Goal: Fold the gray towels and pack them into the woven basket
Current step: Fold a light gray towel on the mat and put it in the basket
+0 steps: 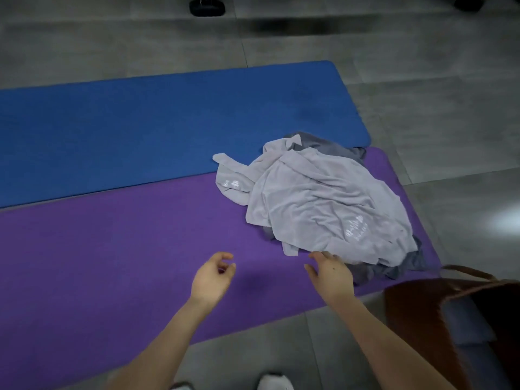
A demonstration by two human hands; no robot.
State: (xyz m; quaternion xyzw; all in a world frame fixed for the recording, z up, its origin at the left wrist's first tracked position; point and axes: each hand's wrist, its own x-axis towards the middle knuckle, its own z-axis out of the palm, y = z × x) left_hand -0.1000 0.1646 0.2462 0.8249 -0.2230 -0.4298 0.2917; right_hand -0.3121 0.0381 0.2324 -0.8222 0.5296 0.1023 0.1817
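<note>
In the head view, the gray towels (pixel 318 204) are lying in a crumpled heap at the right end of a purple mat (pixel 112 249), with the far edge of the heap spilling onto a blue mat (pixel 140 122) beside it. A pale gray towel is sitting on top, and darker gray cloth (pixel 405 263) is showing from beneath it at the far and near sides.

The woven basket (pixel 422 319) is standing on the floor (pixel 450 122) at the lower right, just beside the corner of the purple mat. It is blurred, and what is inside it is too unclear to tell.

The left hand (pixel 215 277) is hovering over the bare purple mat, fingers loosely curled and grasping nothing. The right hand (pixel 332 274) is reaching with relaxed, spread fingers at the near edge of the pale towel. Whether it is touching the cloth is not clear, and it is holding nothing.

No towel appears folded, so the person is probably picking the first one off the heap. The next move likely calls for pinching that near edge, lifting the top towel free of the darker ones, and spreading it flat on the bare purple mat.
</note>
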